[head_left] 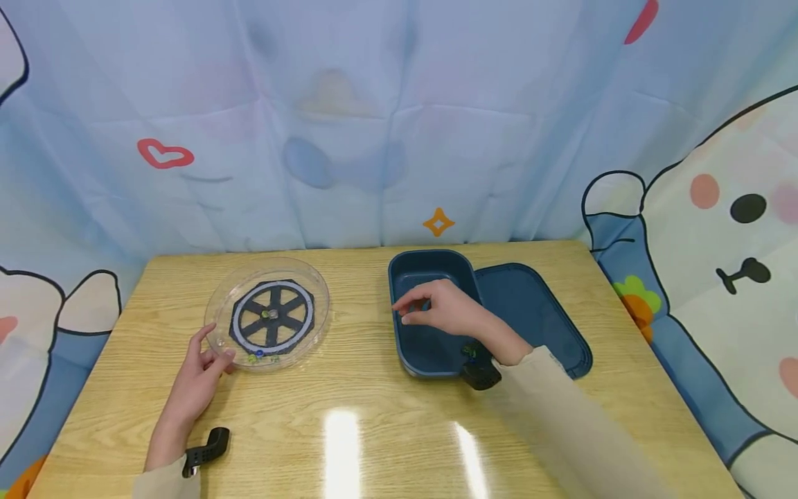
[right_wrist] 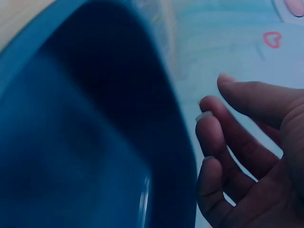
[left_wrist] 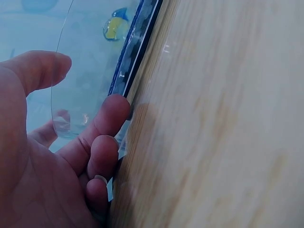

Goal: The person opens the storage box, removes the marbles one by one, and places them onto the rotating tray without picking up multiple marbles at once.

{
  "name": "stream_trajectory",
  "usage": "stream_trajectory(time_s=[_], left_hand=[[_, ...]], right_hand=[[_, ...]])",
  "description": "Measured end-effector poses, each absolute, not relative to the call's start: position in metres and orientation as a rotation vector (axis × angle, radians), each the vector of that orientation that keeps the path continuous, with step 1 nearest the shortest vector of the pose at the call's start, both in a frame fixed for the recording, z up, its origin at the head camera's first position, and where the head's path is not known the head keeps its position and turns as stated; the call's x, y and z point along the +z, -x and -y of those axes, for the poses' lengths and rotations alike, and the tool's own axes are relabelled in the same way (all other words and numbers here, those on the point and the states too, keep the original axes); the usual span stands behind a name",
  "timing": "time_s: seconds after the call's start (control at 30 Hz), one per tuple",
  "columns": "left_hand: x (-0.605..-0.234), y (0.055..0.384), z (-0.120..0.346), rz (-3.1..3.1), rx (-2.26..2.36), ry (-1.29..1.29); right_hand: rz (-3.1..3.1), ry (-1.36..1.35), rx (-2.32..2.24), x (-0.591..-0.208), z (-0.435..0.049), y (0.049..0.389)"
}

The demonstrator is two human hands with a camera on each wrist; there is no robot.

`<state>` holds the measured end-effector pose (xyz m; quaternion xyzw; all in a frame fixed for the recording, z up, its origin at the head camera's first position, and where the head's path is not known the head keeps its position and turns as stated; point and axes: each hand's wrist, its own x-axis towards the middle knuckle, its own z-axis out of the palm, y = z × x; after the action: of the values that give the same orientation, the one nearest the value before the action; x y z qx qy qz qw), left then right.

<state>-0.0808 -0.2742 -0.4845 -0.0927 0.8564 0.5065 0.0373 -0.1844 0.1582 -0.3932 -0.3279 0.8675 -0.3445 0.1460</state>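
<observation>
My left hand (head_left: 198, 378) grips the near left rim of a clear round dish (head_left: 218, 303), thumb over the edge and fingers curled at its outside. A dark wheel shape with a pale ring and spokes (head_left: 272, 338) shows at the dish's middle. Several small glass marbles lie in the dish: a blue one (head_left: 260, 353) with others at the near side, and a green one (head_left: 264, 314) near the hub. My right hand (head_left: 445, 308) hovers over a dark blue rectangular box (head_left: 430, 357). Its fingers are loosely bent, thumb apart from them, with nothing held in the right wrist view.
A dark blue lid (head_left: 530, 305) lies flat on the wooden table (head_left: 361, 305), right against the box's right side. Behind the table hangs a pale blue cartoon curtain (head_left: 349, 173), which also runs down both sides. Each wrist wears a small black camera mount (head_left: 208, 450).
</observation>
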Motion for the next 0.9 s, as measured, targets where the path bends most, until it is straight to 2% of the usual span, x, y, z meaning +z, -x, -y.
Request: stream_trajectory(time_s=[0.47, 0.9], left_hand=[[-0.485, 0.082, 0.275, -2.618, 1.542, 0.280], [-0.482, 0.079, 0.273, -2.619, 1.577, 0.276]], right_hand=[[-2.375, 1.198, -0.658, -0.401, -0.228, 0.192], [-2.340, 1.160, -0.244, -0.408, -0.225, 0.186]])
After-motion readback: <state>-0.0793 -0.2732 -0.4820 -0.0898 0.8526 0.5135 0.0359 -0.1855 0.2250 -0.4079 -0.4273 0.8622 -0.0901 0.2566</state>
